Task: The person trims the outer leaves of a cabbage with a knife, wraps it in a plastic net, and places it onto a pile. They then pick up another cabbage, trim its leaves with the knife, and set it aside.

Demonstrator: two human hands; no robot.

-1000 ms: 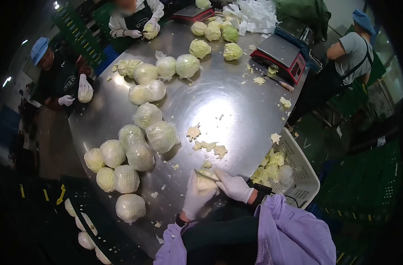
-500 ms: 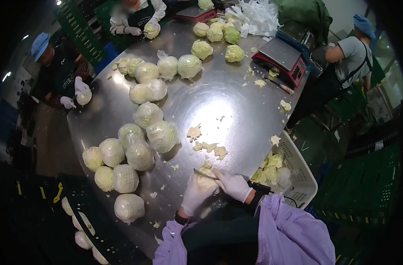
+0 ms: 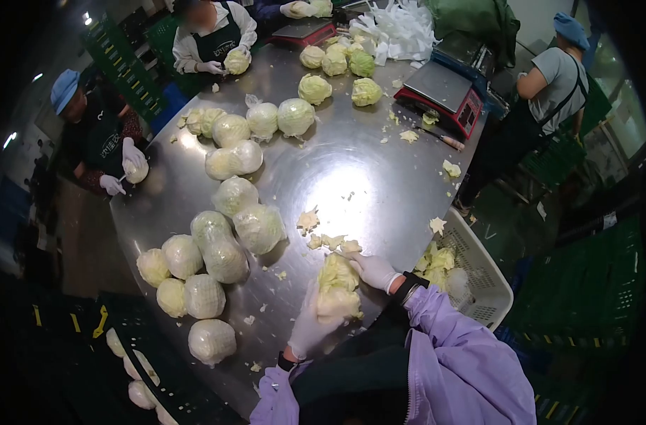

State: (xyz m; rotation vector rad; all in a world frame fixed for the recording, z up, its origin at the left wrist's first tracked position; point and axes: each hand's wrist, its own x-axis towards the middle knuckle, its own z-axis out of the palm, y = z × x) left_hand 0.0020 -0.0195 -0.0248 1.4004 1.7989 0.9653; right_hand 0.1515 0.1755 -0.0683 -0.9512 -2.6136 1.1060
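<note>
A pale, trimmed cabbage (image 3: 338, 300) with loose yellow leaves on its far side is tilted near the table's front edge. My left hand (image 3: 314, 324), white-gloved, grips it from the left. My right hand (image 3: 377, 272) is at its far right side, fingers bent beside the leaves and cut scraps (image 3: 333, 242). I cannot make out what is in those fingers; no knife blade shows. Another star-shaped scrap (image 3: 309, 220) lies farther away. Several cabbages in clear film, including a wrapped cabbage (image 3: 212, 341), stand to the left.
A white basket (image 3: 494, 283) of leaves is at the right edge. Red scales (image 3: 436, 88) and a knife (image 3: 442, 138) are at the far right. Co-workers handle cabbages, one at the left (image 3: 103, 138). A dark crate (image 3: 135, 354) is at front left.
A curved knife blade seen across the cabbage is out of sight. The cabbage has turned, showing loose leaves on its far side. My right hand has moved slightly away from me.
</note>
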